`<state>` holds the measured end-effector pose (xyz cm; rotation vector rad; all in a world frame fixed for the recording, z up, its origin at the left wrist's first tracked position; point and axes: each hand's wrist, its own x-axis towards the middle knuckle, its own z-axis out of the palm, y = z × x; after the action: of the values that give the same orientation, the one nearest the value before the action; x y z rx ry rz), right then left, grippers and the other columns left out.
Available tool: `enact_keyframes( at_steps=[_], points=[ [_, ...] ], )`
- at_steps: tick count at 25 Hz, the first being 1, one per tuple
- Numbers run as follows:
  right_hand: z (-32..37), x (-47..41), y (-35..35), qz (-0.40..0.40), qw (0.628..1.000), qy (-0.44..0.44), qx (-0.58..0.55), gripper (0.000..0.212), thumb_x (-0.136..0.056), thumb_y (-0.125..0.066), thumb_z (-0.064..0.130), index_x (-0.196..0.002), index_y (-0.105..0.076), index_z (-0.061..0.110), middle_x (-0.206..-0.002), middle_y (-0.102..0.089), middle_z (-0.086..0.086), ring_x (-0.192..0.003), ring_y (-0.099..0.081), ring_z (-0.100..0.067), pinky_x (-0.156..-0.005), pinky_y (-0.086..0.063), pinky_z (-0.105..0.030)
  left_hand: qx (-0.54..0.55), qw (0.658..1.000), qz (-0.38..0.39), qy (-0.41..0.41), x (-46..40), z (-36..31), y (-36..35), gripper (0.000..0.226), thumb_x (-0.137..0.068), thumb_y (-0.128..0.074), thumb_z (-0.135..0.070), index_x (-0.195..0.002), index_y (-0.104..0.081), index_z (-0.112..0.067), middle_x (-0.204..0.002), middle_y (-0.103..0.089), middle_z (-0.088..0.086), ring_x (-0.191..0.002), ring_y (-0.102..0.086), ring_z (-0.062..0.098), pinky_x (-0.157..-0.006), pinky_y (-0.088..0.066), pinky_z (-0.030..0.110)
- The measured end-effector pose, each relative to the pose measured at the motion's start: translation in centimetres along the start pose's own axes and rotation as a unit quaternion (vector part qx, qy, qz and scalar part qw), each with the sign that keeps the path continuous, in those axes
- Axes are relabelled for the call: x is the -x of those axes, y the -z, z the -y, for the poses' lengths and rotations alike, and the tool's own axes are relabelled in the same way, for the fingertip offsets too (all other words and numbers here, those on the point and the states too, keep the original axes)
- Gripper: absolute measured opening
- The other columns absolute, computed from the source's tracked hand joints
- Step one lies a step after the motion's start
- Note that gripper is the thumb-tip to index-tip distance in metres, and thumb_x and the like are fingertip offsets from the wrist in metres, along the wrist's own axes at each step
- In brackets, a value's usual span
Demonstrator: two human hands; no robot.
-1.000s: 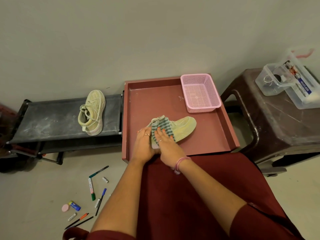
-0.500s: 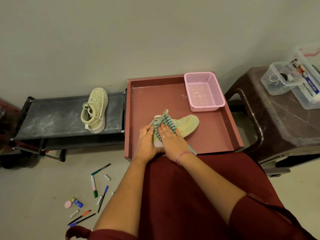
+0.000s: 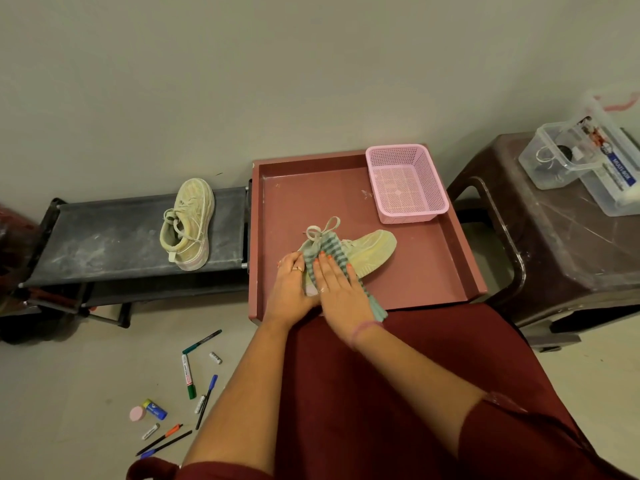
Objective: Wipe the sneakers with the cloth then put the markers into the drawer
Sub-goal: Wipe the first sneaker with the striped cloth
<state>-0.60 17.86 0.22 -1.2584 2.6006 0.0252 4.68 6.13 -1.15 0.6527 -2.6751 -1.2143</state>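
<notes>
Fingers of the right hand [image 3: 337, 284] lie straight and flat, an open grip pressing the green-and-grey striped cloth [image 3: 325, 252] down on the pale yellow-green lace-up sneaker [image 3: 372, 249]; one end of the cloth trails out beside the right wrist; the left hand [image 3: 292, 284] curls round the heel end of the same sneaker, touching the right hand; the sneaker lies on its side in the shallow reddish-brown drawer [image 3: 433, 271], toe towards the pink plastic mesh basket [image 3: 407, 183] in the drawer's far right corner; a second matching sneaker [image 3: 188, 225] lies on the dusty black low rack [image 3: 104, 244] to the left; coloured markers [image 3: 188, 375] and pens lie scattered on the floor near the left forearm, well apart from the drawer; a brown plastic stool [image 3: 561, 258] to the right carries clear plastic boxes [image 3: 568, 155].
</notes>
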Motion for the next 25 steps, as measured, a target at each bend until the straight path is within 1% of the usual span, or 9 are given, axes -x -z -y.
enact_keyframes(
  at_steps=[3,7,11,13,16,18,21,23,25],
  points=[
    [-3.8,0.9,-0.4,-0.013,0.999,0.017,0.035,0.056,-0.082,-0.032,0.026,-0.133,-0.053,0.012,-0.138,-0.053,-0.004,-0.126,-0.051,-0.017,-0.103,-0.041,-0.040,-0.017,1.000,0.013,-0.002,0.3,-0.1,-0.2,0.109,-0.057,-0.089,-0.032,-0.147,-0.030,-0.013,-0.136,-0.035,-0.002,-0.128,-0.031,0.011,-0.113,-0.025,0.025],
    [-5.9,-0.5,1.7,-0.003,0.997,-0.069,0.027,0.054,-0.096,-0.021,0.010,-0.150,-0.017,0.011,-0.157,-0.020,-0.005,-0.146,-0.016,-0.019,-0.118,-0.010,-0.045,-0.043,0.999,0.015,0.000,0.5,0.0,-0.6,0.114,-0.056,-0.089,-0.035,-0.149,-0.026,-0.014,-0.139,-0.032,0.000,-0.133,-0.026,0.015,-0.116,-0.023,0.030],
    [-3.3,0.7,0.8,-0.016,0.999,0.022,0.026,0.057,-0.097,-0.016,0.024,-0.151,-0.005,0.009,-0.160,-0.005,-0.006,-0.147,-0.004,-0.020,-0.118,0.000,-0.044,-0.045,0.999,0.017,0.005,0.1,0.1,-0.3,0.116,-0.054,-0.089,-0.036,-0.149,-0.027,-0.018,-0.138,-0.034,-0.001,-0.132,-0.029,0.017,-0.115,-0.028,0.035],
    [-4.9,1.1,0.7,-0.026,0.995,0.078,0.056,0.067,-0.087,-0.001,0.027,-0.151,-0.013,0.010,-0.159,-0.011,-0.003,-0.146,-0.012,-0.017,-0.118,-0.009,-0.042,-0.047,0.998,0.028,0.011,-0.1,0.1,-0.1,0.116,-0.055,-0.089,-0.038,-0.149,-0.026,-0.017,-0.140,-0.032,-0.001,-0.134,-0.028,0.017,-0.115,-0.027,0.036],
    [-9.2,1.6,0.8,-0.045,0.992,0.058,0.101,0.059,-0.084,-0.022,0.013,-0.138,-0.046,0.012,-0.144,-0.047,-0.004,-0.131,-0.047,-0.018,-0.105,-0.038,-0.043,-0.056,0.998,0.041,0.011,-0.2,0.1,0.4,0.114,-0.057,-0.088,-0.039,-0.149,-0.025,-0.016,-0.144,-0.029,-0.002,-0.137,-0.024,0.015,-0.116,-0.025,0.033],
    [-11.5,2.3,0.5,-0.009,0.994,0.056,0.095,0.060,-0.083,-0.025,0.008,-0.138,-0.046,0.010,-0.144,-0.047,-0.006,-0.129,-0.049,-0.021,-0.102,-0.042,-0.044,-0.077,0.996,0.041,-0.014,-0.4,0.1,0.5,0.112,-0.058,-0.088,-0.038,-0.149,-0.027,-0.017,-0.145,-0.029,-0.003,-0.137,-0.022,0.014,-0.115,-0.027,0.033],
    [-13.5,2.9,0.9,-0.014,0.996,0.054,0.065,0.067,-0.083,-0.008,0.007,-0.149,-0.018,0.010,-0.157,-0.020,-0.006,-0.143,-0.026,-0.021,-0.114,-0.023,-0.040,-0.109,0.992,0.040,-0.040,-0.7,0.5,0.7,0.110,-0.058,-0.088,-0.035,-0.148,-0.028,-0.018,-0.149,-0.027,-0.004,-0.143,-0.015,0.014,-0.117,-0.023,0.033],
    [-14.4,2.9,1.2,0.015,0.999,0.025,-0.030,0.070,-0.086,-0.017,-0.004,-0.151,0.001,0.016,-0.159,0.002,-0.001,-0.147,-0.004,-0.015,-0.117,-0.004,-0.029,-0.120,0.991,0.040,-0.053,-1.1,0.7,0.9,0.109,-0.057,-0.089,-0.031,-0.147,-0.029,-0.017,-0.151,-0.028,-0.003,-0.146,-0.010,0.015,-0.116,-0.017,0.030],
    [-14.5,2.8,2.0,0.011,0.977,-0.042,-0.211,0.075,-0.087,-0.033,-0.011,-0.151,-0.007,0.017,-0.159,-0.008,-0.001,-0.146,-0.012,-0.014,-0.113,-0.006,-0.019,-0.153,0.985,0.040,-0.072,-1.4,0.6,1.1,0.107,-0.056,-0.089,-0.027,-0.145,-0.031,-0.016,-0.150,-0.031,-0.002,-0.146,-0.012,0.017,-0.116,-0.023,0.033]
  ],
)
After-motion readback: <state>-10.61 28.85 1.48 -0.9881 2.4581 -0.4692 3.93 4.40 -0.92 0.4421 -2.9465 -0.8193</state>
